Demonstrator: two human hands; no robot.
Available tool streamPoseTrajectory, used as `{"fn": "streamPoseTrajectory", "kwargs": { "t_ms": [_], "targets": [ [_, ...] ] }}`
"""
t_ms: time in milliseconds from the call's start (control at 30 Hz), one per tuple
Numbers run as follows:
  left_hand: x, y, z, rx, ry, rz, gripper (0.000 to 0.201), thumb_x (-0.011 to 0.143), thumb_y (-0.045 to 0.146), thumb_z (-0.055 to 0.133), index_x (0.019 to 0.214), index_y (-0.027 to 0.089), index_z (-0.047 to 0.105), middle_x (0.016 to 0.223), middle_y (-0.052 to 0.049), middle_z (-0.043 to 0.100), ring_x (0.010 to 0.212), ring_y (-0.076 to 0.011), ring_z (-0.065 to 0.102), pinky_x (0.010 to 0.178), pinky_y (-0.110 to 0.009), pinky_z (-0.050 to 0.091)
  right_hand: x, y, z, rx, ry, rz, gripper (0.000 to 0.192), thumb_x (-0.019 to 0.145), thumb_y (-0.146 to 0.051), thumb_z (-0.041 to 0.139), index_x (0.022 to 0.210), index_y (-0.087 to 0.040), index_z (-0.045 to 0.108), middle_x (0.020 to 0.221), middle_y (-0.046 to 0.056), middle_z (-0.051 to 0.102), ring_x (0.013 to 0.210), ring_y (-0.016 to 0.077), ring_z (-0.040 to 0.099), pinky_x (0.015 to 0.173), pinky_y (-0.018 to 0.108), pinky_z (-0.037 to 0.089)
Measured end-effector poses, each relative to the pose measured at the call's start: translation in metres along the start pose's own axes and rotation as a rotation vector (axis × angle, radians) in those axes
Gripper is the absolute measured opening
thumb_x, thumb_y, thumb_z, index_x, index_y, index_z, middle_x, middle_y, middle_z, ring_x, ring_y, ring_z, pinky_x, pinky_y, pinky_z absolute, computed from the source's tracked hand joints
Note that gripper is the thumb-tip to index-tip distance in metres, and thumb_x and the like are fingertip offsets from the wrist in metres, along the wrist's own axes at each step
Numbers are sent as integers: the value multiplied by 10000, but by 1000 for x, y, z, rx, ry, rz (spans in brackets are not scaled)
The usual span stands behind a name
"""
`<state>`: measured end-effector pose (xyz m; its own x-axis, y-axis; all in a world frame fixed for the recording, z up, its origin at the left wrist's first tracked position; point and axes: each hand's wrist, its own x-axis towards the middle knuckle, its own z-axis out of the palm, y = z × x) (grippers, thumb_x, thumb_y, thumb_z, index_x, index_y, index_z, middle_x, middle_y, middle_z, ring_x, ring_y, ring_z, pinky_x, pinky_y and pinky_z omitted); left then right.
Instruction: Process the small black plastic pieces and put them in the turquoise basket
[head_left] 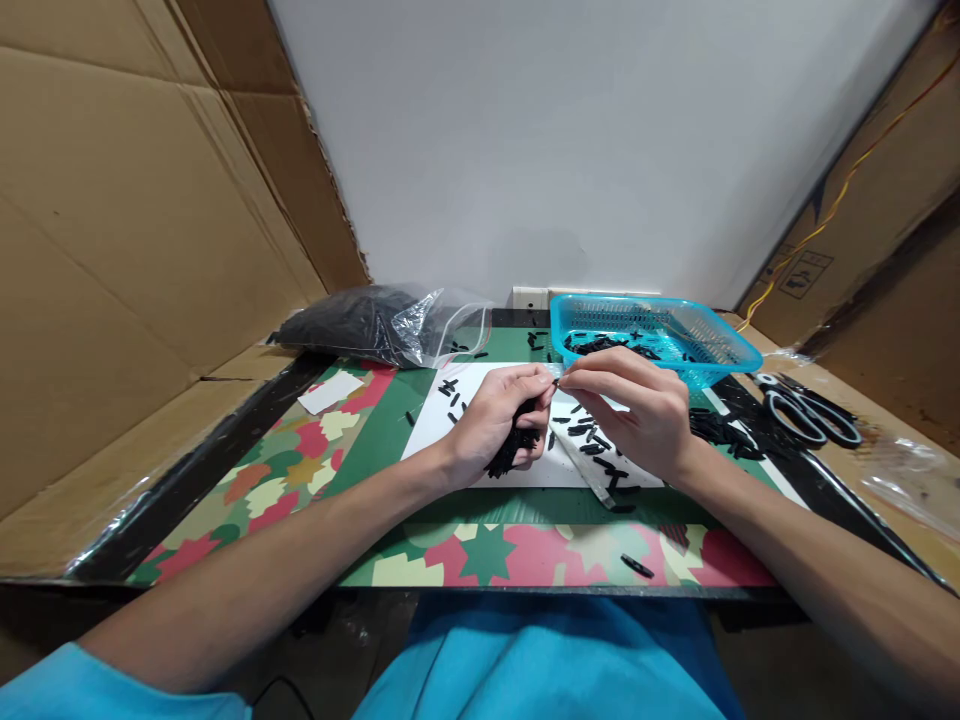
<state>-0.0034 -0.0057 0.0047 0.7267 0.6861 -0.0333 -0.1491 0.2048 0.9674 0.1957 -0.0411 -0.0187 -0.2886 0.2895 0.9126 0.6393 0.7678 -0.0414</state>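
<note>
My left hand is closed around a bundle of black strands, whose ends hang out below the fingers. Its thumb and forefinger meet at the top of the bundle. My right hand pinches at the same spot, its fingertips on a tiny dark piece too small to make out. Under both hands lies a white sheet scattered with short black pieces. A pale flat strip rests on the sheet between the hands.
A blue plastic basket with black pieces inside stands at the back right. Scissors lie at the right, near a pile of black pieces. A clear zip bag full of black material sits back left. Cardboard walls flank the table.
</note>
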Motion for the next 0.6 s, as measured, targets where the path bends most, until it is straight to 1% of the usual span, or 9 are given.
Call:
{"fn": "streamPoseTrajectory", "kwargs": {
  "t_ms": [200,367,500,600],
  "targets": [
    [-1,0,-3,-31,-45,-9,339,955,421,681,778,195,502,544,106,344,346,-78,447,339,-146,311,0,-4,0,113,22,121,172,1016,-161,671,1045,-272,799,986,69,807,855,218,751,746,391,620],
    [-3,-2,-3,-21,-83,21,348,961,418,694,767,182,528,556,100,334,359,-78,466,348,-149,326,3,-7,1,241,40,220,111,985,-160,723,966,-251,784,914,51,770,783,188,710,652,335,593],
    [-4,-2,-4,4,-84,37,382,953,438,711,752,181,511,573,91,343,378,-75,467,359,-152,329,4,-8,0,327,-3,261,101,982,-152,715,971,-241,760,932,46,744,800,172,684,629,303,587],
    [-5,-3,-6,4,-100,24,412,924,447,744,734,187,486,576,88,332,388,-64,422,362,-155,328,5,-10,-1,426,-63,316,56,994,-192,708,964,-233,733,929,46,720,802,168,665,609,290,578]
  ]
}}
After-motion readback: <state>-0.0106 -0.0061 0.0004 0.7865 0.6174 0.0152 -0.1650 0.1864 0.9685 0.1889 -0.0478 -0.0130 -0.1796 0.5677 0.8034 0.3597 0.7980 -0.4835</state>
